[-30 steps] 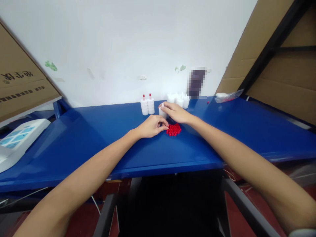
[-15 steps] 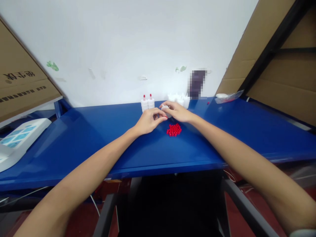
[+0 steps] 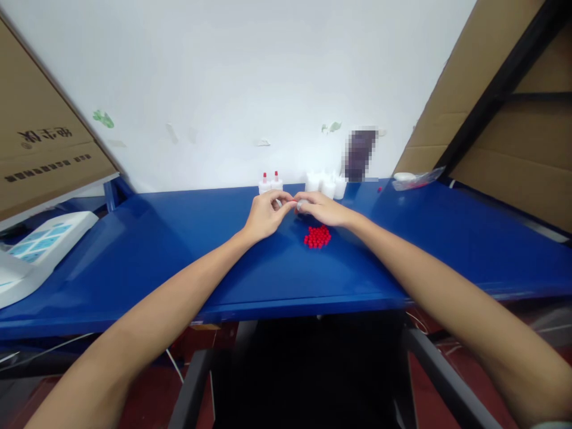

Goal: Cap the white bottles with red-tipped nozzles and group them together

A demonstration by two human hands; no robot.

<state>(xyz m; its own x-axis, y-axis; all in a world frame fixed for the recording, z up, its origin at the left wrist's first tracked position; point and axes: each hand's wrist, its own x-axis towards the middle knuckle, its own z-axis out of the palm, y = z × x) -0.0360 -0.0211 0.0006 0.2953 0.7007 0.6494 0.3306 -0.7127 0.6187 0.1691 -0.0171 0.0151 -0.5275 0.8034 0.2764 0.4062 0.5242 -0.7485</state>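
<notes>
My left hand (image 3: 266, 215) pinches a small red cap (image 3: 294, 201), mostly hidden, between thumb and fingertips. My right hand (image 3: 324, 208) is closed around a white plastic bottle (image 3: 304, 203) that it largely covers. The fingertips of both hands meet where the cap and the bottle come together. Just below the hands lies a pile of red caps (image 3: 317, 237) on the blue table (image 3: 268, 271). Behind my left hand stand two white bottles (image 3: 270, 186) with red tips. Several white bottles (image 3: 328, 187) without red tips stand behind my right hand.
A clear plastic bag (image 3: 417, 180) and one stray red cap (image 3: 379, 189) lie at the back right. A white device with blue panels (image 3: 49, 247) stands at the left. Cardboard (image 3: 49, 137) borders the left side, and a white wall rises behind the table.
Both hands have drawn together, and the red cap in my left hand has come to the bottle. The bottle is now more hidden by my right hand. The view has shifted slightly.
</notes>
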